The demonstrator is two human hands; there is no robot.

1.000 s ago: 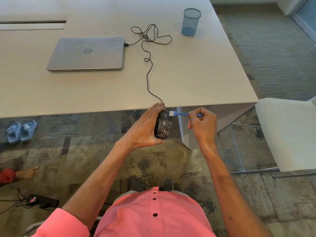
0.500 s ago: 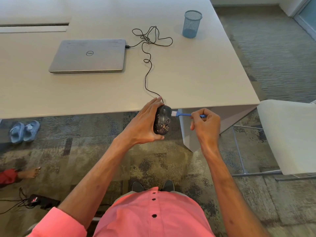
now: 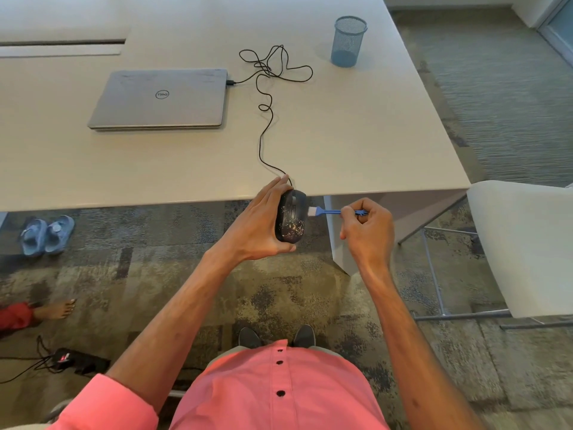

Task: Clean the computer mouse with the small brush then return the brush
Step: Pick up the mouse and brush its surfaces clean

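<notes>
A black wired computer mouse [image 3: 291,219], speckled with pale crumbs, is held on its side just off the table's front edge. My left hand [image 3: 260,225] grips it from the left, fingers over its top and thumb under it. My right hand [image 3: 367,229] pinches the blue handle of a small brush [image 3: 328,211]. The brush's white bristles touch the mouse's upper right side. The mouse's black cable [image 3: 263,119] runs back across the table to the laptop.
A closed grey laptop [image 3: 161,99] lies on the pale table [image 3: 356,144]. A blue mesh cup [image 3: 348,41] stands at the back right. A white chair [image 3: 524,243] is to the right. Blue sandals [image 3: 46,234], another person's foot [image 3: 55,309] and a power strip [image 3: 77,361] are on the carpet.
Both hands have lifted slightly toward the table edge with the mouse. The brush has stayed against the mouse's upper right side, shifting a little along it.
</notes>
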